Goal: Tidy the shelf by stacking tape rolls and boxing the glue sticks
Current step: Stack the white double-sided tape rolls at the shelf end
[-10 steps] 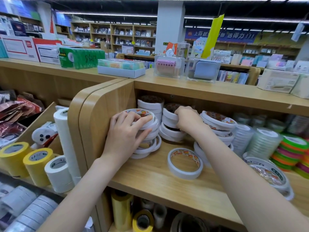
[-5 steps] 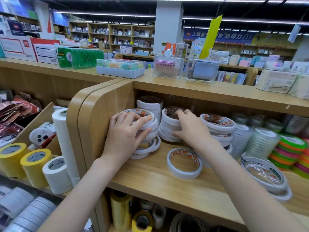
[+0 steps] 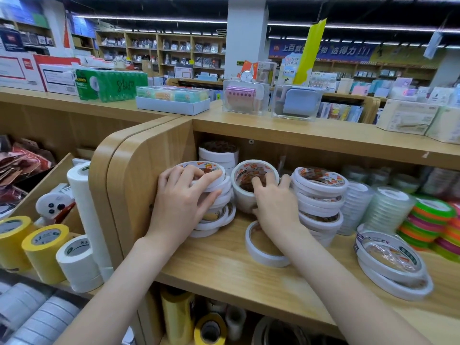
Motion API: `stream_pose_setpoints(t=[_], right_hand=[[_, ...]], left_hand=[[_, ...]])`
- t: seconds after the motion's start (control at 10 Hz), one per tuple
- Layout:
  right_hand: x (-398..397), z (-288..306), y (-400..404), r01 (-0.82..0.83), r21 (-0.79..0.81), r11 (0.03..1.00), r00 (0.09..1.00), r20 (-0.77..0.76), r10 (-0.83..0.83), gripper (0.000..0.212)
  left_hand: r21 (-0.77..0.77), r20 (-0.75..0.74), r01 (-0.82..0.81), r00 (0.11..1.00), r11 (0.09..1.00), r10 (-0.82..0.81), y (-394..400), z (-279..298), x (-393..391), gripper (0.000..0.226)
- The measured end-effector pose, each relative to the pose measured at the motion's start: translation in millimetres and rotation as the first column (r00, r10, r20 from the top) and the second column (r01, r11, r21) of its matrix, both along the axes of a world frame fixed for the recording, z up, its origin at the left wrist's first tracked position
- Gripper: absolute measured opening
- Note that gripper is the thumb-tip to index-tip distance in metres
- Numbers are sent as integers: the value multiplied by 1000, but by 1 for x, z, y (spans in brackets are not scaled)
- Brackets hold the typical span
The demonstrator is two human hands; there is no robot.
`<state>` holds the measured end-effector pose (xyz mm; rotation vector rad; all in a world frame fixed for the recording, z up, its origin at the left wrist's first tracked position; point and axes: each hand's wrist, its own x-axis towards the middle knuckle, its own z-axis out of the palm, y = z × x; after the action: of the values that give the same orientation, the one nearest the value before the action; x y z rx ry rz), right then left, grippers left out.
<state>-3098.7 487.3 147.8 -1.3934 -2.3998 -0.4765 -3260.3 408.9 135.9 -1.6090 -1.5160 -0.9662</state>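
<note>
A: Where are we now with the shelf (image 3: 224,265)?

B: We are in the stacking step. Our left hand (image 3: 179,207) is curled over the leaning stack (image 3: 219,210) of white tape rolls at the left end of the shelf, against the side panel; the fingers press on the top roll and the thumb wraps the side. This pile is not straight (the lower rolls stick out toward the front).

A: And the right hand (image 3: 273,207)?

B: It grips the middle stack (image 3: 249,190), just beside the left one. The fingertips go inside the hole of the top roll and the thumb is on the outer wall, so we hold it.

A: What is left to gather?

B: One loose roll (image 3: 263,250) lies flat near the front edge, partly under our right wrist. Two wider rolls (image 3: 390,265) lie near the front edge toward the right, one on the other. We see no glue sticks or their box here.

A: So the next move?

B: We think we must first push the left pile's rolls into line, keeping them from sliding off. Then we free one hand and lift the loose roll onto a stack of the same width.
</note>
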Motion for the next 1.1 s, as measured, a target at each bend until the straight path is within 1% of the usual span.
stream_pose_setpoints(t=[0.1, 0.2, 0.3, 0.4, 0.5, 0.6, 0.7, 0.8, 0.9, 1.0, 1.1], right_hand=[[-6, 15, 9, 35, -72, 997, 999, 43, -32, 61], [-7, 25, 14, 42, -93, 995, 998, 55, -37, 68], [-4, 31, 18, 54, 42, 998, 997, 44, -56, 79], [1, 20, 18, -19, 150, 989, 999, 49, 11, 82], [9, 1, 20, -143, 295, 945, 989, 17, 144, 76], [12, -7, 23, -220, 332, 917, 975, 56, 213, 72], [12, -5, 26, -248, 344, 906, 964, -3, 265, 69], [10, -7, 26, -248, 402, 882, 961, -14, 276, 46], [10, -12, 25, -245, 375, 894, 966, 17, 258, 50], [5, -12, 28, -204, 276, 939, 979, 58, 195, 84], [-4, -3, 32, -148, 188, 971, 974, 196, 110, 98]], left_hand=[[-6, -2, -3, 1000, 1000, 3, -1, 0, 0, 31], [-20, 2, -8, 1000, 1000, 8, -1, 1, 0, 31], [-31, 0, -9, 1000, 999, 9, -2, 1, 0, 32], [-20, 0, -12, 1000, 1000, 12, -1, 0, 0, 31], [-9, -5, -13, 1000, 1000, 13, 0, 0, 0, 30], [-6, -9, -9, 1000, 1000, 8, 0, -1, -1, 31], [10, -3, 2, 1000, 1000, -2, 1, 0, -1, 31], [14, 2, 3, 1000, 1000, -3, 1, -1, -1, 31], [9, 1, 7, 1000, 1000, -7, 1, -1, -1, 30], [12, 0, 4, 1000, 1000, -4, 1, -1, -2, 31], [12, -1, 9, 1000, 1000, -9, 2, -1, -1, 32]])
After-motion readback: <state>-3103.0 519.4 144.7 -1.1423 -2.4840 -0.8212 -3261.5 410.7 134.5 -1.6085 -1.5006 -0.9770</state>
